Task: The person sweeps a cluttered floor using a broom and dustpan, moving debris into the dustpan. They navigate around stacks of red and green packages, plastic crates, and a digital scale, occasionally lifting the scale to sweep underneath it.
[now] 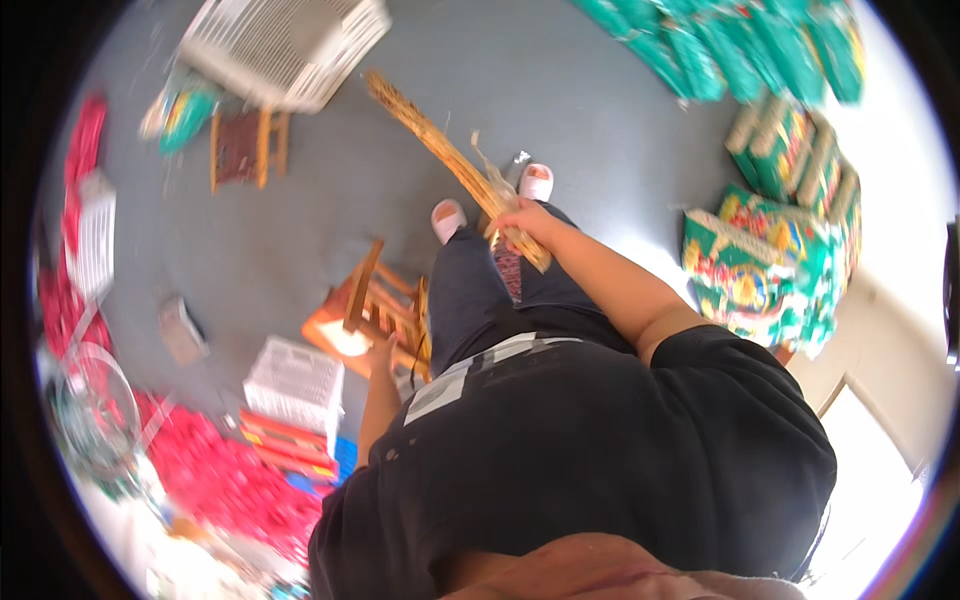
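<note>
My right hand (528,222) is wrapped round the lower part of a long bundle of dry yellow-brown stalks (435,142). The bundle slants up to the far left, over my feet, with a pale loose strip hanging beside it near the grip. Down at my left side, my left hand (380,357) is closed at the end of a rail of a wooden chair (368,292), its fingers slightly blurred. The chair is beside my left leg and has a pale patch on its orange-brown wood.
A large white slatted crate (285,50) lies at the far left, near a small wooden stool (240,148). Green packages (770,250) are stacked on the right, with more green bags (735,45) beyond. At left are a white basket (293,385), red bags (225,470) and a fan (95,410).
</note>
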A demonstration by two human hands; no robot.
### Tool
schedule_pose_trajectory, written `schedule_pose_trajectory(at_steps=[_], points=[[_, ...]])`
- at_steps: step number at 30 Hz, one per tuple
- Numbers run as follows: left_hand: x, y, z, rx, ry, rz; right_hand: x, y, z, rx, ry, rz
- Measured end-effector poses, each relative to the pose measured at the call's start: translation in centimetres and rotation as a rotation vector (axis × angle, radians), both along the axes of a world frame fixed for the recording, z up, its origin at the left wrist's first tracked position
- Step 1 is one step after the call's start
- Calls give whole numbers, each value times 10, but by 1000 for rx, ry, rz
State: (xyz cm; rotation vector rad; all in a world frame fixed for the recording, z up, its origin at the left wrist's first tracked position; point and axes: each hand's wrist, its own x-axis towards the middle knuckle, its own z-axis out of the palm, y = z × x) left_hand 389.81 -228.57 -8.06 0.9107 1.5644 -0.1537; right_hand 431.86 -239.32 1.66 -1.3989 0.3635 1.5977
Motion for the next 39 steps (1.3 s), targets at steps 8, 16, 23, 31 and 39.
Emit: schedule_pose_trajectory(at_steps=[8,16,23,31,39], points=[[30,121,67,636,727,-1142,89,-290,51,-403,-140,-546],[256,99,117,1244,543,-1509,301,-516,-72,-862,-553,-761],[559,-66,126,621,432,-1712,529,-658,-204,-834,-299,-727],[668,-149,116,531,330,-1905,399,-572,-157,-814,-164,-147],[710,-130,116,427,133,-1954,287,-577,-61,-838,-311,-463]])
